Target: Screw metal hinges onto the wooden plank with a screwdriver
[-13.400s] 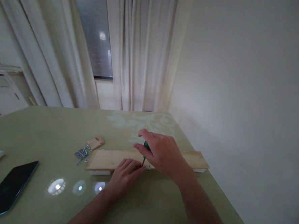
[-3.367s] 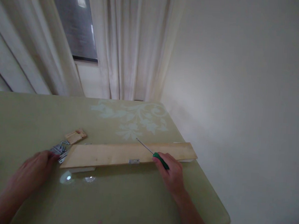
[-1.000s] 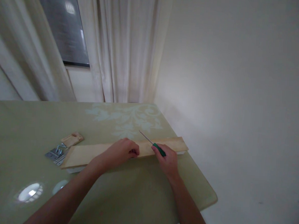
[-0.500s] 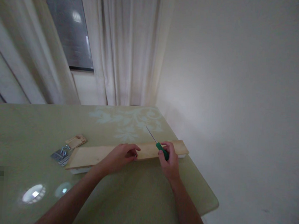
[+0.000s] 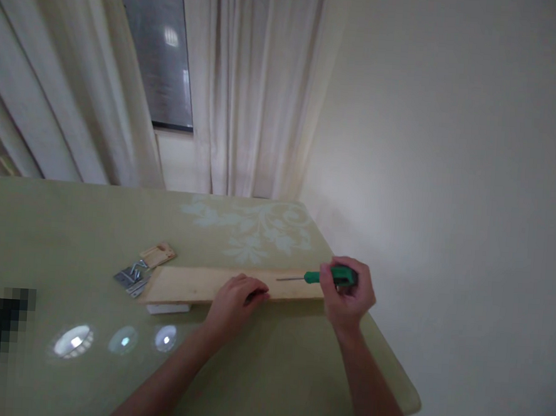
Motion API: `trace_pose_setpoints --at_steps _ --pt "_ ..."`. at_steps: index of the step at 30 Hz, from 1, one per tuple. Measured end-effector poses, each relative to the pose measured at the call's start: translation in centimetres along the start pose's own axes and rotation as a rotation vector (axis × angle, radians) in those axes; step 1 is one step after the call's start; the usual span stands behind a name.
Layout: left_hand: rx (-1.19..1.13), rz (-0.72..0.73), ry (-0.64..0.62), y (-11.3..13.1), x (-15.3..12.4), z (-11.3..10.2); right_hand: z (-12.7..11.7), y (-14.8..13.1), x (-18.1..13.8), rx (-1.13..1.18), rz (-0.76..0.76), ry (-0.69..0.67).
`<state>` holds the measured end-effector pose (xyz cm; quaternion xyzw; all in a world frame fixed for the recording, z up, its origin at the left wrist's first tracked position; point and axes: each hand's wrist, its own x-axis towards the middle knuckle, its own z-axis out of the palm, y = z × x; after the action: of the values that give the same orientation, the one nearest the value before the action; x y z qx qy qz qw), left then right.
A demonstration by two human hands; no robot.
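A long pale wooden board (image 5: 188, 283) lies across the green table (image 5: 93, 222), raised on small white blocks. My left hand (image 5: 237, 301) rests on the board's front edge near its middle, fingertips pinched together over a spot I cannot make out. My right hand (image 5: 348, 297) grips a green-handled screwdriver (image 5: 323, 277) at the board's right end. Its thin shaft lies almost level and points left toward my left hand's fingers.
Metal brackets (image 5: 132, 277) and a small wooden piece (image 5: 158, 254) lie by the board's left end. A white block (image 5: 168, 308) shows under the board. A dark pixelated patch sits at the lower left. The table's right edge drops off near my right hand; curtains hang behind.
My right hand has turned the screwdriver from pointing up and away to lying level, tip aimed left along the board. My left hand stays at the board's front edge.
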<state>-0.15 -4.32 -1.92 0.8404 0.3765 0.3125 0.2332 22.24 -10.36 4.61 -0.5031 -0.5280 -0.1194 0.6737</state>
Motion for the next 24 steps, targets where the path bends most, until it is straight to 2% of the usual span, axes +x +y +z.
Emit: trace_pose_setpoints --at_steps 4,7,10,13,20,24 --pt "0.017 0.016 0.049 0.2 -0.1 0.1 2.5 -3.6 4.8 -0.014 -0.147 -0.307" --pt "0.045 0.019 0.054 0.2 -0.3 0.2 5.4 -4.9 6.4 0.064 -0.235 -0.45" --pt "0.071 0.034 0.059 0.0 -0.4 0.4 7.9 -4.6 6.0 0.119 -0.272 -0.513" --pt "0.081 0.045 0.089 -0.3 -0.5 0.7 9.3 -3.6 5.0 0.124 -0.327 -0.571" --pt "0.108 0.093 0.166 -0.5 -0.6 0.9 9.1 -3.1 5.2 0.171 -0.369 -0.506" --pt "0.107 0.088 0.18 -0.4 -0.6 0.8 9.0 -3.4 5.3 0.172 -0.362 -0.535"
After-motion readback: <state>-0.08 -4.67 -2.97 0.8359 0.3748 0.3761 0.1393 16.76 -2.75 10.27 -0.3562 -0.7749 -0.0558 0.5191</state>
